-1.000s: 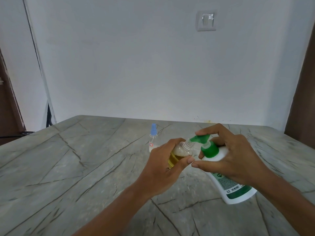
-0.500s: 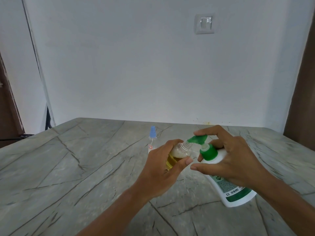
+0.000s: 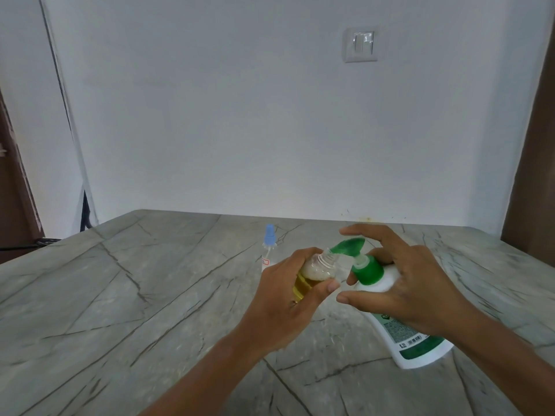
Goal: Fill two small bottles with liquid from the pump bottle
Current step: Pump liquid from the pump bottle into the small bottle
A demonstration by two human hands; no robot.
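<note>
**Filling the first small bottle at the pump spout**

The small bottle (image 3: 315, 273), clear, uncapped and tilted, is held above the table with its threaded mouth touching the tip of the green spout (image 3: 350, 246). It holds yellow liquid low down and pale foam near the shoulder, so it appears partly filled. The left hand (image 3: 288, 298) grips it, fingers and thumb curled round the body. Judged from its thin clear wall, the bottle is light and may yield if squeezed. The best hold is round the lower body, leaving the neck free, and spilt liquid could make it slippery.

The pump bottle (image 3: 399, 319), white with a green collar and label, leans toward the small bottle with its base on the table. It looks the heavier and stiffer of the two. The right hand (image 3: 402, 283) clasps its shoulder, thumb and lower fingers wrapped round it, while the forefinger lies across the pump head, placed to press.

The second small bottle (image 3: 268, 250), fitted with a blue spray cap, stands upright on the table (image 3: 120, 295) just behind the left hand. Its fill level cannot be told. A switch plate (image 3: 362, 45) sits on the wall beyond
</note>
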